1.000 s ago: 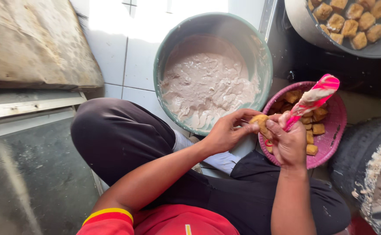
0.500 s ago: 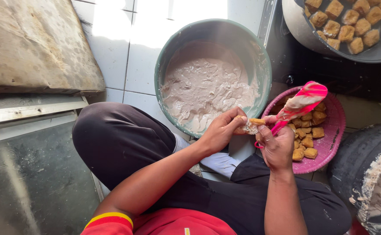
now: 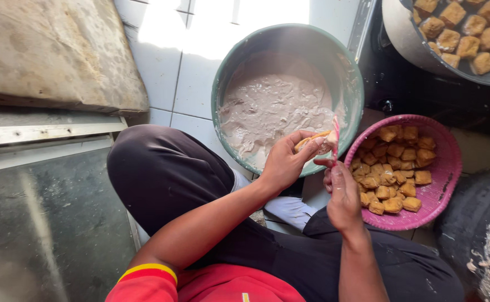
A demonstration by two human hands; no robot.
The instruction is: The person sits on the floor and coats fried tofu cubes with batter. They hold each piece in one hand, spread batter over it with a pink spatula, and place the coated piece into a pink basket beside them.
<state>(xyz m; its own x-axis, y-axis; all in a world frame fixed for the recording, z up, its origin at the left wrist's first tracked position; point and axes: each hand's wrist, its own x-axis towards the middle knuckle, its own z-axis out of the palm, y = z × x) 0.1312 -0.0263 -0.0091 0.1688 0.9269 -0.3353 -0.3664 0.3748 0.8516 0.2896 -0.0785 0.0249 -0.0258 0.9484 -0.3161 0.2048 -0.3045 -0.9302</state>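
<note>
Nearest, at 6 o'clock: red shirt (image 3: 222,285) with a yellow-edged sleeve, black trousers (image 3: 166,179) over a bent knee at 9 o'clock of the hands. Frame centre: left hand (image 3: 287,162) curled around a golden fried tofu piece (image 3: 312,138), fingers closed on it, held over the near rim of the bowl. Right hand (image 3: 342,193) just at 4 o'clock of the left, fingers pinched narrow on a pink piping bag (image 3: 334,140); only a thin edge of the bag shows, tip right at the tofu piece, touching or nearly so, can't tell which. White cloth or sock (image 3: 289,210) directly under the hands, partly hidden by the forearm. At 3 o'clock: pink plastic basket (image 3: 443,184) on the floor, holding a heap of fried tofu cubes (image 3: 393,173); right wrist overlaps its near-left rim. At 12 o'clock of the hands: green bowl (image 3: 225,89) with pale grey-white paste (image 3: 273,106), touching or just beside the basket. White tiled floor (image 3: 166,67) beyond the knee. At 4 o'clock, frame edge: dark round container (image 3: 468,218) with white crust on the rim. Left side, 9 o'clock: dark glass-like panel (image 3: 43,223) with a metal rail above. Far, 10 o'clock: worn stone-like slab (image 3: 49,50). Far, 1 o'clock: grey metal pan (image 3: 407,45) with more fried cubes (image 3: 457,33), cropped by the frame.
</note>
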